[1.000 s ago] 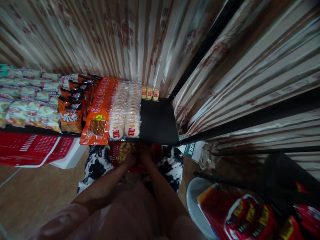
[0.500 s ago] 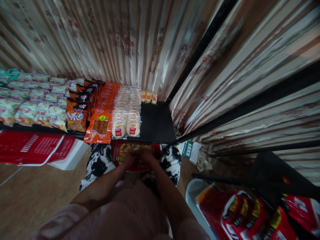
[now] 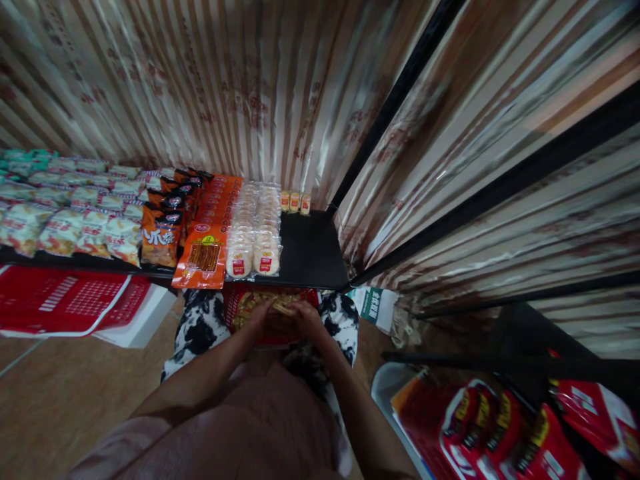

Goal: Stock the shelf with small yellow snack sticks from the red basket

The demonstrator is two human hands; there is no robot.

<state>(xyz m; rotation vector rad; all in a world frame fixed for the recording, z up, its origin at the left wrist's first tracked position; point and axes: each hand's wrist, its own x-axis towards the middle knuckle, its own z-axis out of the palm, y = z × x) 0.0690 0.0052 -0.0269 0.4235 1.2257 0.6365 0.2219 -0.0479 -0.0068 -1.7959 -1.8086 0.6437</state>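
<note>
Left hand, right hand, gripping yellowish snack packets (blurred)

Left hand and right hand together, fingers curled, forearms converging.

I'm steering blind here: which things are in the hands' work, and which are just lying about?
In hand: left hand, right hand, small yellow packets, red basket.

Lying about: rice cracker packs, orange snack bags, red crate, red packets.

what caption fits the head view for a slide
Both hands, left hand and right hand, gather small snack packs from a red basket below a stocked shelf.
</note>
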